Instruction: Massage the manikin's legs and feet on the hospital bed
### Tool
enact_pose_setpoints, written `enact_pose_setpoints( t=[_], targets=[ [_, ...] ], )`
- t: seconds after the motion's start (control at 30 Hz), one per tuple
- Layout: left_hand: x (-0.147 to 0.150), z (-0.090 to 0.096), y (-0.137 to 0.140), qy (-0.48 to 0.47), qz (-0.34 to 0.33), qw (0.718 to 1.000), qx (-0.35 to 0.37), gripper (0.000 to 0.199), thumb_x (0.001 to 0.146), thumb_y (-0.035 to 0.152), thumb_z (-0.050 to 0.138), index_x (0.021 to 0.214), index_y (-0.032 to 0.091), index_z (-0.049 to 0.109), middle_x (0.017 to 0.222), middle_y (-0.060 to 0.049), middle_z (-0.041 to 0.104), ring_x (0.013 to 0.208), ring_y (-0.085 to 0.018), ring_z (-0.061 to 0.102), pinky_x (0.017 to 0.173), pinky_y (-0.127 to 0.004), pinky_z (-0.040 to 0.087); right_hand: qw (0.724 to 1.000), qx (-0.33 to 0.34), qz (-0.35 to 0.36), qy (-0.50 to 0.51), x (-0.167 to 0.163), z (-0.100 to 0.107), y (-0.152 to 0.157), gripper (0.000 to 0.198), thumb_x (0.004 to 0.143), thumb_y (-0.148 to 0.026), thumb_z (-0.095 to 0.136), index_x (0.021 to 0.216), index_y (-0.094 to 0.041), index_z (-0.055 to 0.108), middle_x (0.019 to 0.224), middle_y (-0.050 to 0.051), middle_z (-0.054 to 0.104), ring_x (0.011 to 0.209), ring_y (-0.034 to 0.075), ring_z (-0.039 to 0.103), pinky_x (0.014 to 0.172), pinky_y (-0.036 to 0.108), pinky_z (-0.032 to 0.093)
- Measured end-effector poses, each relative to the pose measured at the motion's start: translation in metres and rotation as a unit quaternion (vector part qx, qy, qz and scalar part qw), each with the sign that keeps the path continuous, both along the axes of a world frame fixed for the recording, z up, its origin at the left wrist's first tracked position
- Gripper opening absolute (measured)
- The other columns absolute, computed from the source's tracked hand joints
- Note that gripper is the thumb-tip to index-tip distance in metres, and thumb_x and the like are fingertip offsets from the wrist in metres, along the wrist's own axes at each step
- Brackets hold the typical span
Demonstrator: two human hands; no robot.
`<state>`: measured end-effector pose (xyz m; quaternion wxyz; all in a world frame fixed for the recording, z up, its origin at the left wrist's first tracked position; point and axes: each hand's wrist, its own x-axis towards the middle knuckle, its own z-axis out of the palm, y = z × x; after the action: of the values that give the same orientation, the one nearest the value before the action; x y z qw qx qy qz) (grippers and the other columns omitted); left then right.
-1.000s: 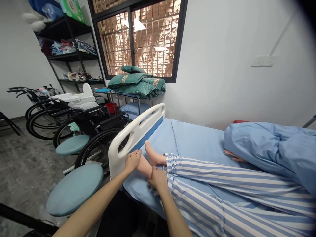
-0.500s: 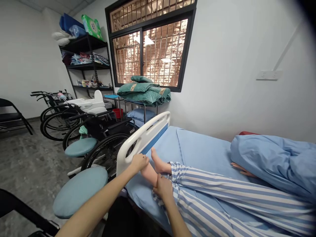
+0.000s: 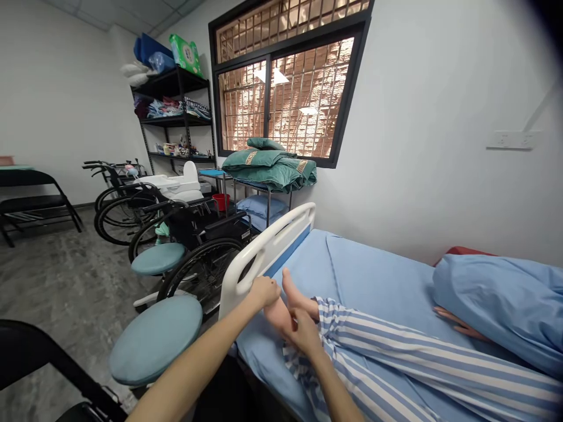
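A person in blue-and-white striped trousers (image 3: 396,337) lies on the bed, both bare feet toward the white footboard. My left hand (image 3: 265,291) is closed over the toe end of the nearer foot (image 3: 278,316). Around the ankle and heel of that same foot, my right hand (image 3: 305,334) is wrapped, its thumb side uppermost. The other foot (image 3: 294,293) rests just beyond, toes pointing up. A hand of the lying person (image 3: 460,323) shows at the edge of a blue quilt (image 3: 497,293).
The white footboard (image 3: 268,249) stands just beyond my left hand. Left of the bed are padded round stools (image 3: 156,340) and wheelchairs (image 3: 211,264). Folded green bedding (image 3: 268,167) lies on a stand under the window. A black shelf (image 3: 176,120) holds clothes and supplies.
My right hand has moved slightly up the ankle toward the heel, its grip shifted. My left hand stays on the toes. The whole view has swung a little left.
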<state>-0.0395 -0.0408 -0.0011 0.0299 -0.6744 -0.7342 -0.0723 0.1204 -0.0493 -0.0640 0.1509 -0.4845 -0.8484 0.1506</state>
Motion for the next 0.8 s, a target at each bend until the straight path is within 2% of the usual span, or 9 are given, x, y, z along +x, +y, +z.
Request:
enact_pose_setpoints(
  t=[0.1, 0.17, 0.4, 0.53, 0.63, 0.7, 0.8],
  targets=[
    [-0.001, 0.001, 0.002, 0.023, -0.018, 0.999, -0.020, 0.042, 0.075, 0.029, 0.028, 0.084, 0.006, 0.061, 0.083, -0.019, 0.060, 0.078, -0.026, 0.055, 0.067, -0.035, 0.038, 0.991, 0.091, 0.003, 0.101, 0.000, 0.006, 0.015, 0.022, 0.074, -0.025, 0.034, 0.087, -0.017, 0.050, 0.089, 0.006, 0.056, 0.086, 0.017, 0.049, 0.076, 0.025, 0.033],
    [-0.002, 0.001, 0.003, 0.034, -0.025, 0.999, -0.031, 0.043, 0.075, 0.030, 0.027, 0.086, 0.006, 0.061, 0.083, -0.019, 0.060, 0.078, -0.026, 0.055, 0.067, -0.036, 0.039, 0.988, 0.112, -0.028, 0.102, -0.002, 0.004, 0.028, 0.025, 0.073, -0.023, 0.035, 0.093, -0.016, 0.049, 0.093, 0.007, 0.054, 0.090, 0.018, 0.047, 0.078, 0.025, 0.031],
    [-0.004, -0.004, 0.008, 0.045, -0.022, 0.998, -0.037, 0.044, 0.074, 0.033, 0.027, 0.088, 0.009, 0.060, 0.085, -0.016, 0.061, 0.080, -0.025, 0.056, 0.069, -0.037, 0.040, 0.999, 0.018, -0.040, -0.028, -0.010, -0.009, 0.066, 0.032, 0.062, -0.028, 0.049, 0.091, -0.016, 0.050, 0.087, 0.007, 0.057, 0.084, 0.020, 0.051, 0.068, 0.026, 0.033],
    [-0.011, -0.008, 0.009, 0.035, -0.035, 0.998, -0.044, 0.045, 0.075, 0.036, 0.025, 0.084, 0.011, 0.061, 0.083, -0.014, 0.062, 0.079, -0.023, 0.056, 0.069, -0.034, 0.040, 0.994, -0.016, -0.053, -0.097, -0.011, -0.013, 0.076, 0.035, 0.060, -0.037, 0.051, 0.088, -0.017, 0.054, 0.093, 0.010, 0.057, 0.087, 0.024, 0.052, 0.069, 0.030, 0.035],
    [-0.014, -0.010, 0.009, 0.022, -0.046, 0.998, -0.044, 0.043, 0.075, 0.037, 0.026, 0.082, 0.013, 0.061, 0.081, -0.013, 0.062, 0.079, -0.022, 0.055, 0.069, -0.033, 0.040, 0.989, -0.063, -0.045, -0.129, -0.009, -0.014, 0.076, 0.037, 0.063, -0.044, 0.048, 0.087, -0.017, 0.056, 0.090, 0.011, 0.060, 0.084, 0.025, 0.054, 0.069, 0.033, 0.036],
    [-0.016, -0.011, 0.008, 0.010, -0.048, 0.998, -0.042, 0.042, 0.075, 0.036, 0.027, 0.080, 0.012, 0.061, 0.081, -0.014, 0.062, 0.078, -0.022, 0.055, 0.069, -0.034, 0.039, 0.988, -0.070, -0.041, -0.131, -0.008, -0.015, 0.074, 0.038, 0.065, -0.046, 0.045, 0.088, -0.018, 0.056, 0.089, 0.010, 0.061, 0.083, 0.025, 0.055, 0.068, 0.033, 0.037],
    [-0.016, -0.011, 0.004, -0.008, -0.049, 0.998, -0.040, 0.040, 0.074, 0.037, 0.030, 0.077, 0.012, 0.061, 0.080, -0.014, 0.062, 0.077, -0.021, 0.055, 0.070, -0.034, 0.038, 0.989, -0.043, -0.033, -0.139, -0.007, -0.015, 0.066, 0.034, 0.065, -0.042, 0.047, 0.088, -0.019, 0.054, 0.088, 0.009, 0.061, 0.083, 0.025, 0.055, 0.068, 0.034, 0.037]
  ],
)
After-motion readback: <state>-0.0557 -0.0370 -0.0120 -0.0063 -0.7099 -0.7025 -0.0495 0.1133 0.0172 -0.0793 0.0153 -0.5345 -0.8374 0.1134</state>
